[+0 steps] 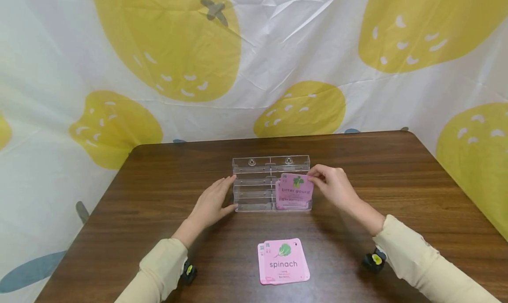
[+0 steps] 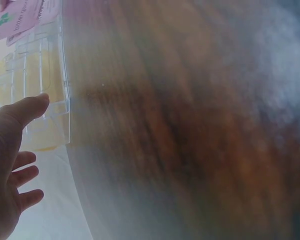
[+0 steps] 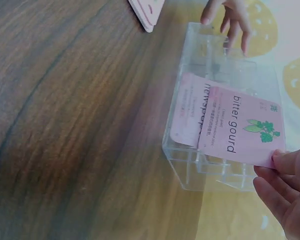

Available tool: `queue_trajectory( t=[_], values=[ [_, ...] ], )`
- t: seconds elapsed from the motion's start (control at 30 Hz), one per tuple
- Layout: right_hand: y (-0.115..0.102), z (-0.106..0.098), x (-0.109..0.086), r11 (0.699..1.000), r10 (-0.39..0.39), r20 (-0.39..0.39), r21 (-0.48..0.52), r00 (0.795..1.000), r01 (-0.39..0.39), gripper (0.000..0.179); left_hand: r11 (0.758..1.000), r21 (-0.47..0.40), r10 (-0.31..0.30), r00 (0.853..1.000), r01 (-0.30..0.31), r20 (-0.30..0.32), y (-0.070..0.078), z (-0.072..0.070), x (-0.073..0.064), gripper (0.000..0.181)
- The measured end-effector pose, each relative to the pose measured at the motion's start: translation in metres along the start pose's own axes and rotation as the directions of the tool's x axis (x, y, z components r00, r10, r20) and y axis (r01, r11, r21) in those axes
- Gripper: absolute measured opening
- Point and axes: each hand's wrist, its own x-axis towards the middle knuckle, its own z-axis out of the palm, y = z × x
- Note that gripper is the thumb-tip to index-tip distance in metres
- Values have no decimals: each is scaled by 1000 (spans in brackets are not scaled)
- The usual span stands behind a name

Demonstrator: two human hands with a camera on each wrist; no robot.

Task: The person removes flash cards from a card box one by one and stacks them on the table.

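Pink bitter gourd card [image 1: 295,186] is at the right half of the clear rack [image 1: 252,195]; the right hand [image 1: 335,186] pinches its upper corner between thumb and finger. At the rack's left side, the left hand [image 1: 210,203], thumb and fingers spread, seems to touch the edge.

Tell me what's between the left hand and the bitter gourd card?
In the head view, the left column of the clear rack, then the edge of another pink card, lie between the left hand and the bitter gourd card.
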Motion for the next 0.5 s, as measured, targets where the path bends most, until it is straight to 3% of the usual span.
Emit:
queue_trajectory(
  t=[0.5],
  values=[
    [-19,-11,-6,996,-84,-74,-15,994,83,9,1000,-5,-14,1000,14,12,0,0,0,77]
  ],
)
